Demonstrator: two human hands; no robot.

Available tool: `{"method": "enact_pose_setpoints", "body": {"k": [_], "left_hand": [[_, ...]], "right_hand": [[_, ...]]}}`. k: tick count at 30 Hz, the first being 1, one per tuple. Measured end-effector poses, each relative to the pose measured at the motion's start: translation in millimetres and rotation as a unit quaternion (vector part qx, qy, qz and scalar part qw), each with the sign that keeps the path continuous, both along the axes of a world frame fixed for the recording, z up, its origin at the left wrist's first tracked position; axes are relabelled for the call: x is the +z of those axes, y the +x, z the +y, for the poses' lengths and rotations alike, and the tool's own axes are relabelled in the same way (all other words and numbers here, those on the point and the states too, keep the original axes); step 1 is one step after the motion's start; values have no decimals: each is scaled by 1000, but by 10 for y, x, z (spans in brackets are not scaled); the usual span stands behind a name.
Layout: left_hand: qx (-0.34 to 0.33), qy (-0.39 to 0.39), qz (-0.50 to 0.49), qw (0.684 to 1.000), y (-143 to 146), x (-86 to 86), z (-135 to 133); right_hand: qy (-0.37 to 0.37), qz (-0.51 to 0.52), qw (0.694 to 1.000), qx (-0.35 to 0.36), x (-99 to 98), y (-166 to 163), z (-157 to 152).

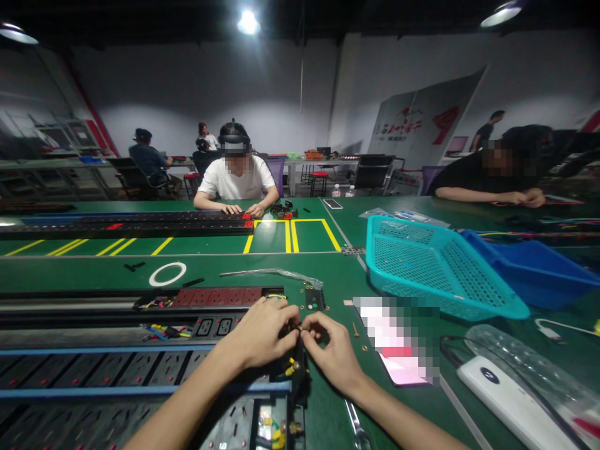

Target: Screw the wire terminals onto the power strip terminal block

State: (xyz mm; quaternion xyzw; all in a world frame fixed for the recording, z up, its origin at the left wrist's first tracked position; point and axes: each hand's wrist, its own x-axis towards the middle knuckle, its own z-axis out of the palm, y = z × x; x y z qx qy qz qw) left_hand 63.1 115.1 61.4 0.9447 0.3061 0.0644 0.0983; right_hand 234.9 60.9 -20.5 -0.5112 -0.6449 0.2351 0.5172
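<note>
You're at a green bench [281,265] in a big workshop, with a co-worker in white [237,181] across it, hands on a long black strip [126,225], and another in black [487,172] off to the far right. Use the red-socket strip [218,297] as landmark: teal basket [435,275] and blue bin [529,269] lie well right of it, white ring [167,274] just beyond it, blurred phone [398,340] to its right. An open housing [281,428] lies nearer you than the strip, with brass bits and yellow wires showing. Your left hand [260,331] and right hand [335,356] sit just below the strip's right end, fingers closed in, fingertips [293,325] of both meeting on a small dark part [299,329], gripped from either side. The part lies between the hands, with neither clearly nearer. Long axis: can't tell, mostly hidden by fingers.
</note>
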Motion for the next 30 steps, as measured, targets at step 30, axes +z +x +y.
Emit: {"method": "enact_pose_setpoints", "body": {"k": [30], "left_hand": [[0, -11, -25, 1000, -23, -28, -13]], "right_hand": [[-2, -13, 1000, -21, -95, 23, 61]]}}
